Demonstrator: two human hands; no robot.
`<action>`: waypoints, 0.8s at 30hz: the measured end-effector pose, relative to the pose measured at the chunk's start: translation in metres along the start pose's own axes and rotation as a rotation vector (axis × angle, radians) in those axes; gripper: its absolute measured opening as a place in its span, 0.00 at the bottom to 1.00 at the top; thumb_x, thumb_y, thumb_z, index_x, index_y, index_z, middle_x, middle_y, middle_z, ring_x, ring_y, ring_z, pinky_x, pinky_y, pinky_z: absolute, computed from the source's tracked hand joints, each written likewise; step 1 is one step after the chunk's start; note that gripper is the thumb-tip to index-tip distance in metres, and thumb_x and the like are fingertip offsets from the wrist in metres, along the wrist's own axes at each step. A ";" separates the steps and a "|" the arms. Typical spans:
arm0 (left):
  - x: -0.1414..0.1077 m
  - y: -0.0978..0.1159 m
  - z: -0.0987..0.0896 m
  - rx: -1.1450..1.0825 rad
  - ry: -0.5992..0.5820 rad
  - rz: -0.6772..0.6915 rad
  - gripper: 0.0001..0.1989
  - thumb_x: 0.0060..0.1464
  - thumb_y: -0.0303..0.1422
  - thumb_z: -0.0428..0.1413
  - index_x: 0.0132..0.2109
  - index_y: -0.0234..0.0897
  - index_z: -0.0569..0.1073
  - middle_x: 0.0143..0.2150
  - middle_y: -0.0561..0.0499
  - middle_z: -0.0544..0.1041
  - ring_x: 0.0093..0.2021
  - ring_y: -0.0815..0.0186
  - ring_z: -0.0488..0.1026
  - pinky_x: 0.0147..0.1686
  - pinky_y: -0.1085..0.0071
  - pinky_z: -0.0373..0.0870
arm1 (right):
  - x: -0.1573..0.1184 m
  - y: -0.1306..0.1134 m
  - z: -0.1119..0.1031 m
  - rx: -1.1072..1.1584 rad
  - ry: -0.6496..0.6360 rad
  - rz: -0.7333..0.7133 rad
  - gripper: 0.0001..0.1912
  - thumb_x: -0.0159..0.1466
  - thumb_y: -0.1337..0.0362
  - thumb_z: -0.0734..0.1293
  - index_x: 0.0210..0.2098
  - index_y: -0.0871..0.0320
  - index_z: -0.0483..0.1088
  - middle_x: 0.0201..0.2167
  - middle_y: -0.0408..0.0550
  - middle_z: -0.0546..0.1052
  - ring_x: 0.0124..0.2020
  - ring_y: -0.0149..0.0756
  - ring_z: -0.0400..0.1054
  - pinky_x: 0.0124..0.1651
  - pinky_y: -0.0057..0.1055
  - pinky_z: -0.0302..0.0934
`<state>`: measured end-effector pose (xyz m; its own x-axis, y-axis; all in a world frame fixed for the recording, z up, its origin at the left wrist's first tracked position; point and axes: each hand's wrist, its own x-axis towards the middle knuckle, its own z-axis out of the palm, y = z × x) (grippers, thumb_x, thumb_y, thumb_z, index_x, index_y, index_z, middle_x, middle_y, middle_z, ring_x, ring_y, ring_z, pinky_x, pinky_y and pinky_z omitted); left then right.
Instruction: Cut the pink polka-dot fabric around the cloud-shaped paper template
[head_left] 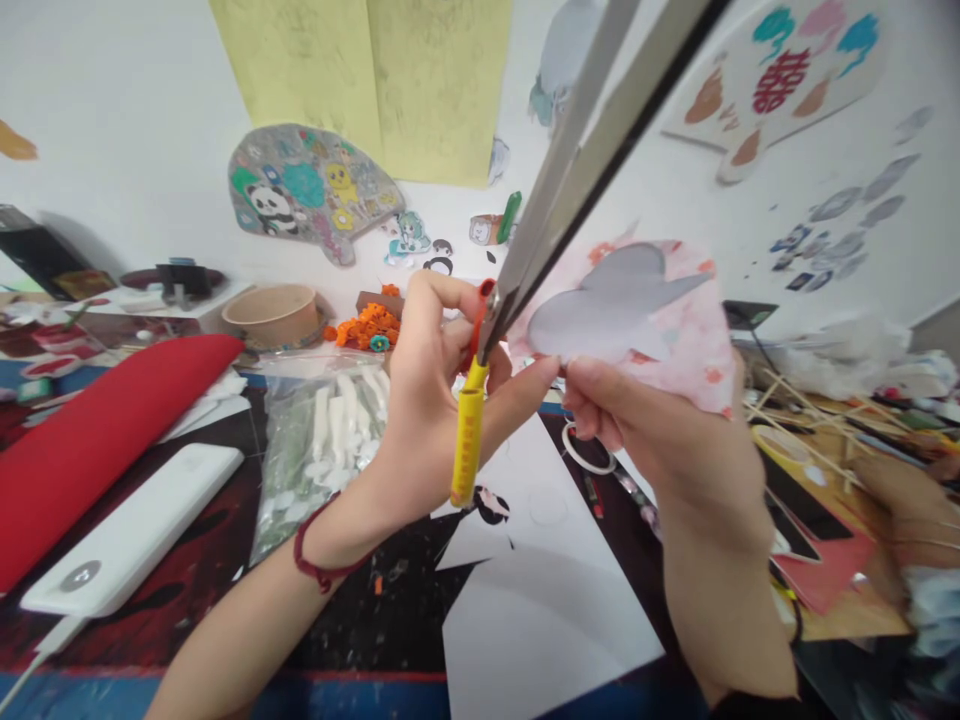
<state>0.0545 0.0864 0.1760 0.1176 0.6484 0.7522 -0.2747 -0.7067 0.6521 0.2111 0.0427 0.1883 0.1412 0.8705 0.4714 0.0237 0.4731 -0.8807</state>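
My left hand [427, 420] has a pair of scissors [480, 370] with yellow and red handles hooked in its fingers. The long blades point up and to the right, across the top of the view. My right hand [675, 450] pinches the lower edge of a pink flowered sheet of paper [694, 340] bearing a grey cloud-like shape. My left thumb tip meets my right thumb at that edge; whether it also grips the paper, I cannot tell. Below the hands lies white paper [547, 620] with a small dark drawing on it.
Left are a white power bank [142, 530], a red long object [97, 440] and a plastic bag [322, 440] of pale sticks. A tape roll [589, 455] lies behind my right hand. Another person's arm [915, 500] rests at right near thin wooden sticks [817, 410].
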 end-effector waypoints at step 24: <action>-0.002 0.003 0.001 0.037 0.013 -0.047 0.22 0.52 0.33 0.69 0.39 0.42 0.60 0.31 0.57 0.68 0.27 0.73 0.68 0.25 0.72 0.65 | 0.003 0.000 -0.005 0.067 -0.040 0.113 0.10 0.61 0.62 0.77 0.25 0.58 0.79 0.20 0.40 0.76 0.19 0.22 0.69 0.19 0.17 0.63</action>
<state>0.0545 0.0827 0.1766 0.1167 0.6845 0.7196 -0.2336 -0.6854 0.6897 0.2167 0.0446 0.1896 0.0999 0.9227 0.3723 -0.0567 0.3789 -0.9237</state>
